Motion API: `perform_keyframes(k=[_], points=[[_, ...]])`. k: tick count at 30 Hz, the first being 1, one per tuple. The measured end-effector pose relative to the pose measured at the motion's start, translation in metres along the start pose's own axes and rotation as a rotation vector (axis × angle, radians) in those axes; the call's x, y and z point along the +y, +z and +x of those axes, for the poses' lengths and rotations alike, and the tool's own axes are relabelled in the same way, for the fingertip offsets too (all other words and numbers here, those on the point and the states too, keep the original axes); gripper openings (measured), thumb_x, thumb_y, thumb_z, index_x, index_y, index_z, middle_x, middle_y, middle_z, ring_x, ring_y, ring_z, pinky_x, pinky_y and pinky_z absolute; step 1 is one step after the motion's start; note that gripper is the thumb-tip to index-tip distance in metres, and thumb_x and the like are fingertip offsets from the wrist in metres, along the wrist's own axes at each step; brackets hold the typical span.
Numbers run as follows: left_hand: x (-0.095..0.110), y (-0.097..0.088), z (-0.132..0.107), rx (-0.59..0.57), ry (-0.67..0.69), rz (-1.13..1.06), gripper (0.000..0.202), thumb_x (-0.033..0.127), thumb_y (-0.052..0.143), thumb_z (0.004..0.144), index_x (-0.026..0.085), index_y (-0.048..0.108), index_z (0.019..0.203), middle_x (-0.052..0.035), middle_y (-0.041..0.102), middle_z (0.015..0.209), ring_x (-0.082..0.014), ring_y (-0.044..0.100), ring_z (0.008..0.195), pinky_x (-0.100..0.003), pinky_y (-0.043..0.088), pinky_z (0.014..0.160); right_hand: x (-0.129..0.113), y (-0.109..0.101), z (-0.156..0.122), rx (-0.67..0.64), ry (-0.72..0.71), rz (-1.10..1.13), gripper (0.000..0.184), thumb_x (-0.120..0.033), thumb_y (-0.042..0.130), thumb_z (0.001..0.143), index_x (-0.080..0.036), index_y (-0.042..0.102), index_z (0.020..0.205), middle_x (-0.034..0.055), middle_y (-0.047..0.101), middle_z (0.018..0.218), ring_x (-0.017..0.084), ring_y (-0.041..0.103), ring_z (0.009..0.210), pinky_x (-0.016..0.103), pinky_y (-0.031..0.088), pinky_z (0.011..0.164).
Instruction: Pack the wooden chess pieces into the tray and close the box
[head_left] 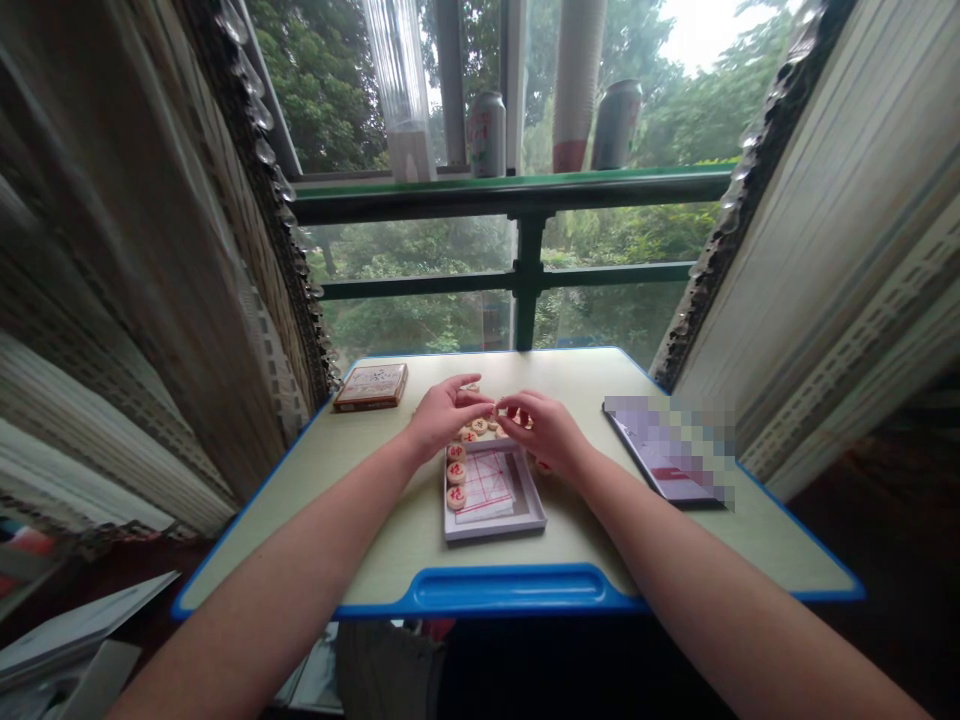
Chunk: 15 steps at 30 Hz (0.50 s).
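Over the table's middle, my left hand is open, its fingers stretched forward and its thumb reaching right. My right hand is curled opposite, its fingertips pinched near the left thumb around what looks like a xiangqi piece, mostly hidden. Beneath and between the hands lie several loose round wooden xiangqi pieces with red characters, partly covered by my fingers. Closer to me is a shallow white box. Three red-marked pieces stand in a column along its left side, beside a folded paper board with red lines.
A flat brown box lies at the table's back left. At right rests a tablet-like slab, partly pixelated. The table has a blue rim and a front tray groove. Cans and cups stand on the window ledge, between curtains.
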<state>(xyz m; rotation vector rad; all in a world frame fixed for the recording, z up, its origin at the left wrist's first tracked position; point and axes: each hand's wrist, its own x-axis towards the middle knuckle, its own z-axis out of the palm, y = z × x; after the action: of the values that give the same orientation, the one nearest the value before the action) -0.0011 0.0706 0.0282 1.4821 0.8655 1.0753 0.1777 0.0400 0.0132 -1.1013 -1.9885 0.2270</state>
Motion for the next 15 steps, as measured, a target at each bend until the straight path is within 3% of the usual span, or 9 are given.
perform_keyframes(k=[5,12,15], points=[[-0.0007,-0.0027,-0.0001,-0.039,-0.025,0.018,0.079,0.023,0.077,0.064,0.013,0.037,0.132,-0.0120,0.071,0.095,-0.0198,0.068,0.083,-0.038,0.051,0.080,-0.0022,-0.0003,-0.0001,-0.023,0.009,-0.022,0.018,-0.028,0.061,0.079,-0.019,0.065,0.093,0.0013,0.061,0.077,0.010,0.051,0.061,0.022,0.042,0.061],[0.0036,0.0006,-0.0030,-0.100,-0.071,-0.035,0.069,0.018,0.074,0.066,0.014,0.041,0.126,-0.0113,0.070,0.097,-0.0171,0.067,0.080,-0.034,0.052,0.077,-0.0088,0.0006,-0.0019,-0.052,-0.022,-0.054,0.017,-0.028,0.062,0.079,-0.019,0.065,0.093,0.0028,0.061,0.083,0.011,0.053,0.066,0.023,0.041,0.064],[0.0017,-0.0007,-0.0001,-0.091,-0.071,0.033,0.046,0.021,0.068,0.071,0.011,0.052,0.113,-0.0109,0.070,0.097,-0.0155,0.065,0.077,-0.033,0.051,0.076,-0.0087,0.0009,-0.0015,-0.054,-0.001,-0.073,0.015,-0.028,0.062,0.077,-0.018,0.063,0.089,0.0031,0.060,0.083,0.011,0.053,0.067,0.024,0.041,0.065]])
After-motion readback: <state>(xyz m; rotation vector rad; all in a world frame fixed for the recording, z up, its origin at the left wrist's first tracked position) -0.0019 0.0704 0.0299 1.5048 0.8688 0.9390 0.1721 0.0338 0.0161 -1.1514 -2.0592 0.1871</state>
